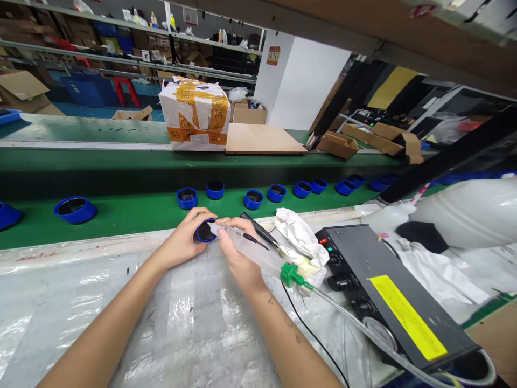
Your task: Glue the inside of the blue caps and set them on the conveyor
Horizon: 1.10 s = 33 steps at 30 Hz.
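My left hand [183, 240] is closed round a small blue ring-shaped part [204, 231], held on its side above the plastic-covered bench [121, 302]. My right hand [238, 253] grips a clear syringe-like dispenser [258, 253] with a green fitting [291, 275] at its rear. The dispenser's tip points at the opening of the blue part. A clear tube and a black cable run back from the dispenser toward the grey control box [388, 296] on the right.
Several blue ring parts [253, 199] sit on the green conveyor belt [133, 210] beyond the bench. A crumpled white cloth [301, 234] and a black pen-like tool [258, 229] lie by my right hand. A taped carton [196, 114] and cardboard boxes stand behind.
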Available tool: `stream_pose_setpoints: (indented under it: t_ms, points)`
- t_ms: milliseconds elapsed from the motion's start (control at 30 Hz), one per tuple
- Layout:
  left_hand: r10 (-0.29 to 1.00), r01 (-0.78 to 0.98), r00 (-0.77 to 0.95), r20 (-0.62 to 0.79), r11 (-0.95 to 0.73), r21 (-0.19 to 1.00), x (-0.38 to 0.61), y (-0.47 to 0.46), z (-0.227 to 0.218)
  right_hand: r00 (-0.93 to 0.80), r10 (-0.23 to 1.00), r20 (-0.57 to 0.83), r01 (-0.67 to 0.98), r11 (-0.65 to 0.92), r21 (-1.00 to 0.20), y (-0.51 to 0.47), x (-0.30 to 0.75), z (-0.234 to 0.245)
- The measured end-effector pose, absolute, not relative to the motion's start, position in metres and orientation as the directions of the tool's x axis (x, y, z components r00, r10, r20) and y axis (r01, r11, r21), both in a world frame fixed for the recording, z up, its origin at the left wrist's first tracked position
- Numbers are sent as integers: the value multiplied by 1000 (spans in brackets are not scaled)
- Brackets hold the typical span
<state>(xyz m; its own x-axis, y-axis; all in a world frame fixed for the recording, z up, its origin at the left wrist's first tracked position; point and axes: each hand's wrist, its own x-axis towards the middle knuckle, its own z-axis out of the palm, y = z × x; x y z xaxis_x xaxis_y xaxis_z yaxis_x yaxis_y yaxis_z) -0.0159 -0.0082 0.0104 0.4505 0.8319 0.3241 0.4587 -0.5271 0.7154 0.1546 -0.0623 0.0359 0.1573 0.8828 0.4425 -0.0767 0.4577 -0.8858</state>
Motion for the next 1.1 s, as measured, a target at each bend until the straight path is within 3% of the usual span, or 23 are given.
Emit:
stream_pose_setpoints:
  t_ms: [1100]
  points:
    - [833, 460, 445, 330, -529, 713, -18, -7, 10, 284, 836, 470, 196, 429, -882, -63, 160, 34]
